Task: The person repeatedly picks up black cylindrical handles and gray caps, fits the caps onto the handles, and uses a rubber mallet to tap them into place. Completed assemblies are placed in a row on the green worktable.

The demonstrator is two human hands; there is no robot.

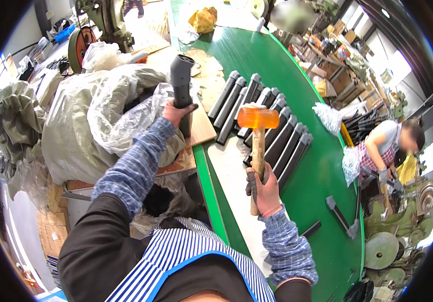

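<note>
While the outstretched left hand [178, 111] tightly clasps one hollow black tube [180, 78] upper-centre, the right hand [267, 194] grips one orange-headed, wooden-handled mallet [258, 119] mid-frame.

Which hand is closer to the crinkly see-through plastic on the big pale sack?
Left. The left hand, gripping a dark tube, is by the plastic's right edge; the right hand is farther right, holding the orange mallet.

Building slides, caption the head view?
Left hand grips a dark tube, right hand an orange mallet; black tubes lie on green table.
</note>
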